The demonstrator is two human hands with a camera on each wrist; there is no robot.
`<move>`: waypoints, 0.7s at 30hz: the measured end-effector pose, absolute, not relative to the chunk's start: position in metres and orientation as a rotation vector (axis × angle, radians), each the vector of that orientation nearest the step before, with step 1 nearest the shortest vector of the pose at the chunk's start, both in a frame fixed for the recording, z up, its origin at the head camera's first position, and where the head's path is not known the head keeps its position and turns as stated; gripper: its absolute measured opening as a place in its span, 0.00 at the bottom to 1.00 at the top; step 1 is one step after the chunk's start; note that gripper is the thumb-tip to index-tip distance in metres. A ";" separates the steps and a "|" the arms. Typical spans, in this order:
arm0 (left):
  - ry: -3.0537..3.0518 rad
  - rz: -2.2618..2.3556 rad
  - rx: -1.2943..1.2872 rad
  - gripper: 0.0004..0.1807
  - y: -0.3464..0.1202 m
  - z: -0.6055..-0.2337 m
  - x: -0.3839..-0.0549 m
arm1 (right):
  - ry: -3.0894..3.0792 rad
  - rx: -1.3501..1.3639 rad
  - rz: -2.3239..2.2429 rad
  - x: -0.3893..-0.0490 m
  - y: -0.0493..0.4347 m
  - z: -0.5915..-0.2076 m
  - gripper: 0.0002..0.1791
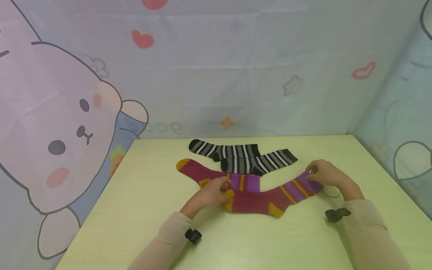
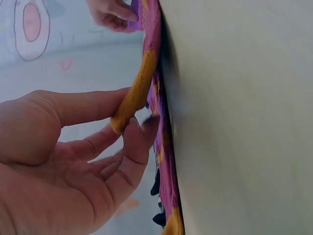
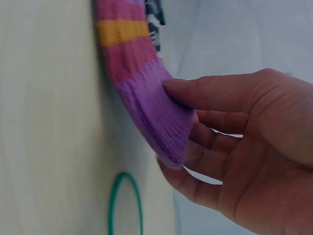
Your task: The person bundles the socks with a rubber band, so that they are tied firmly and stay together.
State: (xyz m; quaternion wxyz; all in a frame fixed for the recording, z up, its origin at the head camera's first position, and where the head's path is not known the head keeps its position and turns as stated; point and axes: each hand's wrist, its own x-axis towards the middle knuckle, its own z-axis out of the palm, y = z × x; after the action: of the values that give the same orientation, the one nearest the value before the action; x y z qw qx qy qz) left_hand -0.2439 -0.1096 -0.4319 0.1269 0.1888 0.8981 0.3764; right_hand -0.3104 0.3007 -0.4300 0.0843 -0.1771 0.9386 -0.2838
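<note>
A magenta sock point(image 1: 249, 203) with yellow heel and toe and a purple striped cuff stretches between my two hands. My left hand point(image 1: 208, 194) pinches its yellow toe point(image 2: 138, 90) between thumb and fingers, lifted a little off the table in the left wrist view. At the other end, the right hand point(image 1: 326, 174) holds the purple cuff point(image 3: 154, 110), thumb on top and fingers beneath, with the cuff raised. A matching magenta sock point(image 1: 204, 171) lies flat just behind, its purple cuff partly covered by the held sock.
Two black-and-white striped socks, one on the left point(image 1: 235, 150) and one on the right point(image 1: 275, 160), lie overlapping farther back. A thin green ring point(image 3: 112, 208) rests on the table point(image 1: 135, 210) near my right hand. A printed cloth point(image 1: 216, 82) hangs behind the table.
</note>
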 end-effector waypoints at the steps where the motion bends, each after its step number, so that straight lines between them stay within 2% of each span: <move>1: 2.604 1.114 0.556 0.21 -0.112 -0.431 -0.245 | 2.793 -0.533 -0.858 -0.309 0.301 -0.428 0.20; 8: 2.457 1.304 0.589 0.14 -0.134 -0.428 -0.255 | 2.646 -0.497 -0.989 -0.302 0.294 -0.415 0.13; 16: 2.316 1.492 0.455 0.10 -0.154 -0.422 -0.263 | 2.432 -0.543 -1.156 -0.298 0.291 -0.408 0.21; 21: 2.385 1.445 0.447 0.11 -0.167 -0.416 -0.266 | 2.382 -0.574 -1.151 -0.295 0.285 -0.402 0.16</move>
State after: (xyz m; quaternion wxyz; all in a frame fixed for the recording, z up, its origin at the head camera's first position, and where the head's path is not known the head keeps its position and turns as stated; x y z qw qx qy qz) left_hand -0.2662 -0.1672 -0.4160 0.1583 0.1564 0.8338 0.5052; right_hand -0.2946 0.2848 -0.4020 0.2158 -0.2070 0.8592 -0.4152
